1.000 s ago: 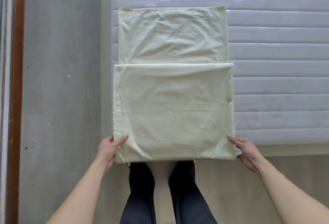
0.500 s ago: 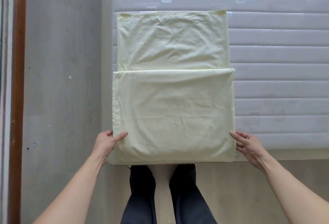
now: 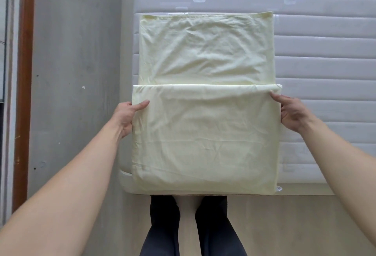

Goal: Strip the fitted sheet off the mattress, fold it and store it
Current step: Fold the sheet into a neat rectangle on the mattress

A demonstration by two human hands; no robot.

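Now left hand [image 3: 127,116] and right hand [image 3: 290,113] pinch the folded sheet's [image 3: 205,144] side edges.

Grey floor [image 3: 77,72] left of the hands, brown wooden trim [image 3: 23,93] beyond it; dark trousers [image 3: 162,231] below.

Soft, even, bright light; faint shadows; sharp focus; wide-angle stretch at edges.
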